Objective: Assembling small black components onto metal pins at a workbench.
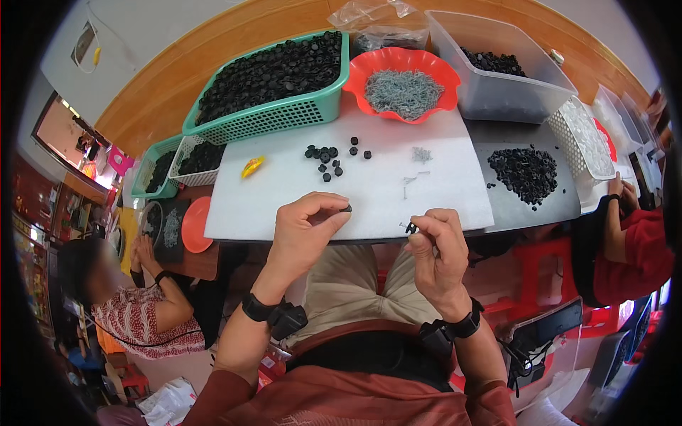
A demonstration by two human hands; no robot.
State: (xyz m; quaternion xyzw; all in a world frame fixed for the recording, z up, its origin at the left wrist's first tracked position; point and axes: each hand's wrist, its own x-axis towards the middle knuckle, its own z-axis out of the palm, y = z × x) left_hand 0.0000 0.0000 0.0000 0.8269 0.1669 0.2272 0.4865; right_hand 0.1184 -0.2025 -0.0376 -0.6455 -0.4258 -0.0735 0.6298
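My left hand [302,231] is over the front edge of the white foam sheet, thumb and fingers closed on a small black plastic cap [347,209], mostly hidden by the fingertips. To its right, my right hand [439,252] pinches a small black plastic part [410,228] with a thin metal screw [403,225] sticking out of it. A loose group of black caps [325,154] lies ahead of my left hand. Beyond my right hand are a few single screws [406,192] and a small pile of screws [421,154].
Behind the white sheet [263,206] stand a green basket of black parts [263,117], a red bowl of screws [402,119] and a clear bin [511,96]. A yellow packet [252,167] lies at left, a black heap [523,174] at right. People sit at both sides.
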